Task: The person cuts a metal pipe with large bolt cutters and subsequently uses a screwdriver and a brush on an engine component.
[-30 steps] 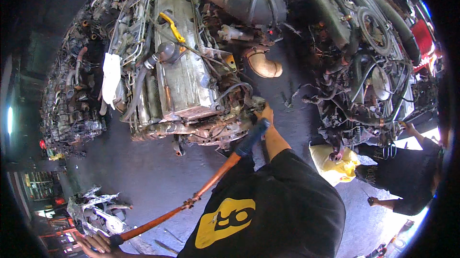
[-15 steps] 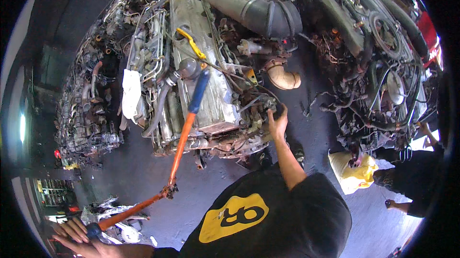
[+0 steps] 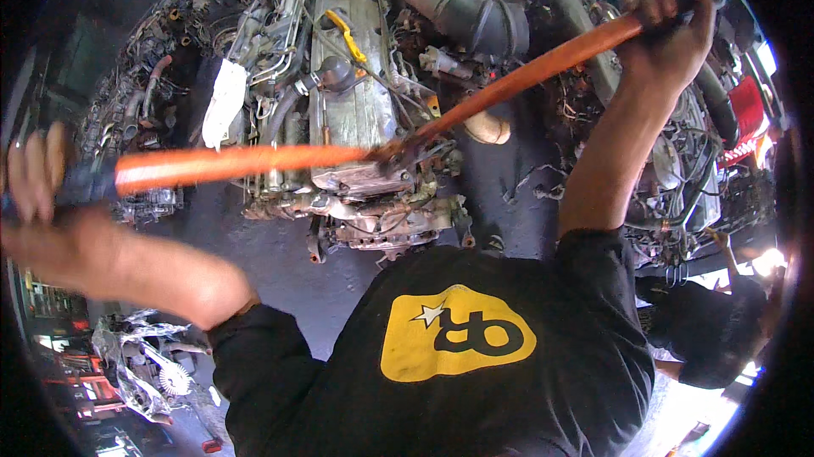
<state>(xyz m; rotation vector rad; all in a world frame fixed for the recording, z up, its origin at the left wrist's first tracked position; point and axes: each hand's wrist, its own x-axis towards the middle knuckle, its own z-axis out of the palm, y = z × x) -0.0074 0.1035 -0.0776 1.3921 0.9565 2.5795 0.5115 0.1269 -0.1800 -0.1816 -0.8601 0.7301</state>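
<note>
I hold a long-handled bolt cutter (image 3: 543, 71) with orange arms, its handles spread wide across the view. My right hand (image 3: 666, 33) is wrapped around one grip at the upper right. At the far left, my left hand (image 3: 59, 220), blurred by motion, is closed around the other dark grip. The cutter's dark head lies over the front end of a large greasy engine (image 3: 356, 118); its jaws are hard to make out there. On that engine are a yellow dipstick-like handle (image 3: 346, 36), a round dark cap with a hose (image 3: 337, 74) and thin cables.
A wide black duct (image 3: 483, 25) crosses the back of the engine. Other engines stand at left (image 3: 127, 109) and right (image 3: 678, 169). A white cloth (image 3: 224, 105) hangs on the left side. Scrap parts (image 3: 161, 364) lie at lower left. A person in dark clothing (image 3: 712, 330) is at right.
My right hand has left the engine's front right corner and taken the cutter's other handle. The handles have swung wide apart, and my left hand has risen.
</note>
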